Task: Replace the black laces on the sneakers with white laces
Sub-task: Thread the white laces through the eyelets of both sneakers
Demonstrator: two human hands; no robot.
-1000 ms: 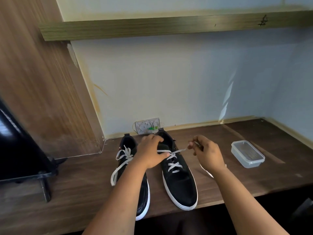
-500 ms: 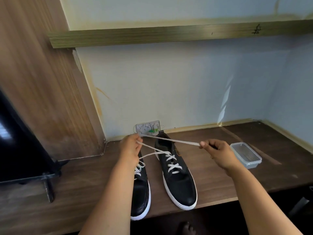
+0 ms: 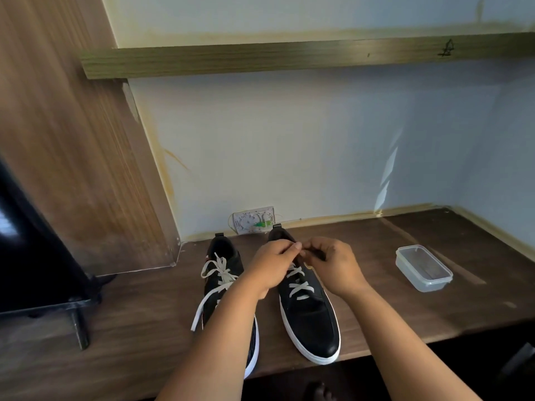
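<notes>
Sneakers sit side by side at lower centre of the wooden desk [image 3: 405, 308]; the left sneaker [image 3: 223, 287] carries a white lace [image 3: 215, 280] trailing loose toward the frame's lower left; over the right sneaker [image 3: 309, 316] the left hand [image 3: 270, 266] and right hand [image 3: 333, 264] meet, fingers curled, pinching its white lace ends [image 3: 298, 282] above the tongue; farther right lies a clear plastic container [image 3: 423, 267]; a wall socket [image 3: 254, 219] sits behind.

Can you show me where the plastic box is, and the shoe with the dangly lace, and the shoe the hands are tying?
plastic box [image 3: 423, 267]: head view, its clear lid.
left sneaker [image 3: 221, 285]: head view, its laced tongue.
right sneaker [image 3: 312, 319]: head view, its black toe.
</notes>
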